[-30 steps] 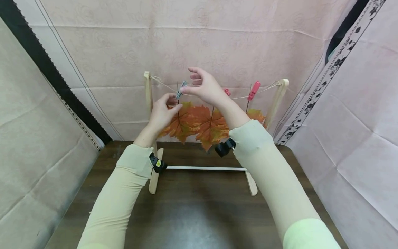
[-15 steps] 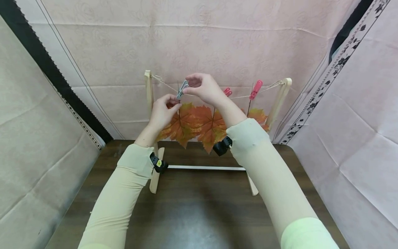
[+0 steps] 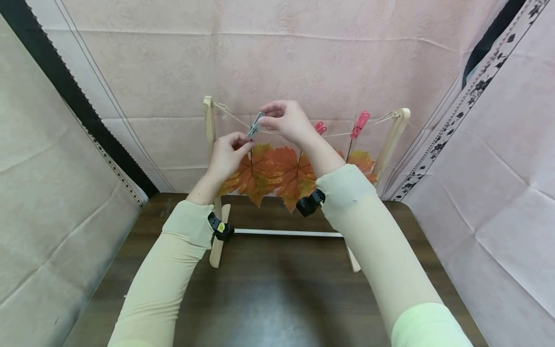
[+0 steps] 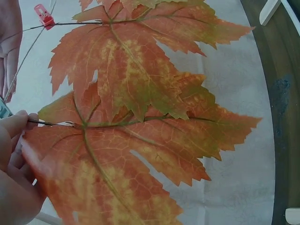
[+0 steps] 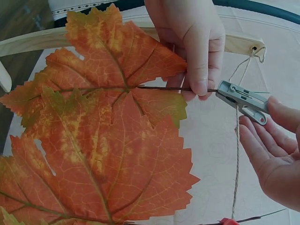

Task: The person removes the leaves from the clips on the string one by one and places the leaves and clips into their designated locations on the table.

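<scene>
My left hand [image 3: 230, 156] pinches the thin dark stem [image 5: 159, 88] of an orange artificial maple leaf [image 3: 250, 176], close below a grey-blue clothespin [image 5: 241, 97]. With thumb and fingers my right hand [image 3: 288, 123] holds that clothespin by its handle end. In the right wrist view the clothespin lies across the string [image 5: 237, 154], its tip at the stem. Whether it bites on both cannot be told. Another maple leaf [image 3: 295, 178] hangs beside the first, overlapping it. In the left wrist view only the edge of the clothespin shows, past my left fingertips.
Wooden posts [image 3: 209, 120] hold the string at both sides, with a white rod [image 3: 286, 233] low between them. Red clothespins [image 3: 360, 125] hold leaf stems farther right on the string. The frame stands on a dark table [image 3: 277, 289], with pale cloth [image 3: 277, 62] behind.
My right hand's raised fingers have come down and curled in to the clothespin's handles. The left thumb and fingers have drawn together on the stem. The view has shifted slightly.
</scene>
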`<state>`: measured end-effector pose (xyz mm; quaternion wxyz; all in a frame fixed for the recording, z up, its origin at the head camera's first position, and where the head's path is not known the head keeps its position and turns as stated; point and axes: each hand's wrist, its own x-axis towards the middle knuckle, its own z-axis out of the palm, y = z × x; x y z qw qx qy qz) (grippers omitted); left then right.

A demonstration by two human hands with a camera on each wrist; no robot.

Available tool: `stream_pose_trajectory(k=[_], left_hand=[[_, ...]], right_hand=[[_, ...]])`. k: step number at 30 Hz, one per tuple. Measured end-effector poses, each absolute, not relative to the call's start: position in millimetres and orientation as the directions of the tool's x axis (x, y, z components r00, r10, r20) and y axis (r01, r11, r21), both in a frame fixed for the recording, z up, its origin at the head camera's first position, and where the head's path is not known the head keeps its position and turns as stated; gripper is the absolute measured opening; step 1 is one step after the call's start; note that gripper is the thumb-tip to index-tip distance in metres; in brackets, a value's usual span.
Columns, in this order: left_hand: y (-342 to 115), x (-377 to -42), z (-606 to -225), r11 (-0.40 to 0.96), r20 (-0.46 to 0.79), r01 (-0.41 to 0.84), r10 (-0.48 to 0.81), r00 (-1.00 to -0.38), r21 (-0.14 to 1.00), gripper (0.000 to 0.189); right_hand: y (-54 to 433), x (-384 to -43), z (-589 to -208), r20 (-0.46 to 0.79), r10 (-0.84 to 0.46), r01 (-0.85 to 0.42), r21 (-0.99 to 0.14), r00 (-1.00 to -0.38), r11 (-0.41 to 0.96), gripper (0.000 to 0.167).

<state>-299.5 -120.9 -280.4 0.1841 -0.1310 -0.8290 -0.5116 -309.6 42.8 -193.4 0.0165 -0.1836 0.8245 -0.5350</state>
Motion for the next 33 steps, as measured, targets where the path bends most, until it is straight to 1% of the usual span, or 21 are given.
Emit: stream_pose_trajectory(k=[4, 8, 16, 26, 33], left_hand=[[-122, -297, -278, 0.433, 0.448, 0.42, 0.041, -0.893, 0.797, 0.017], [-123, -296, -277, 0.453, 0.462, 0.436, 0.059, -0.885, 0.778, 0.019], [-124, -295, -277, 0.487, 0.453, 0.413, 0.039, -0.89, 0.77, 0.019], [-129, -288, -276, 0.49, 0.445, 0.415, 0.06, -0.893, 0.766, 0.02], [-138, -283, -277, 0.504, 0.461, 0.43, 0.07, -0.885, 0.749, 0.021]], right_hand=[[42, -310, -193, 0.209, -0.29, -0.307, -0.884, -0.934, 0.351, 0.027], [43, -309, -192, 0.258, -0.263, -0.339, -0.879, -0.93, 0.336, 0.023], [47, -308, -189, 0.312, -0.172, -0.352, -0.882, -0.934, 0.314, 0.022], [58, -308, -184, 0.368, -0.081, -0.377, -0.913, -0.926, 0.159, 0.02], [66, -301, -180, 0.369, -0.084, -0.376, -0.922, -0.925, 0.092, 0.019]])
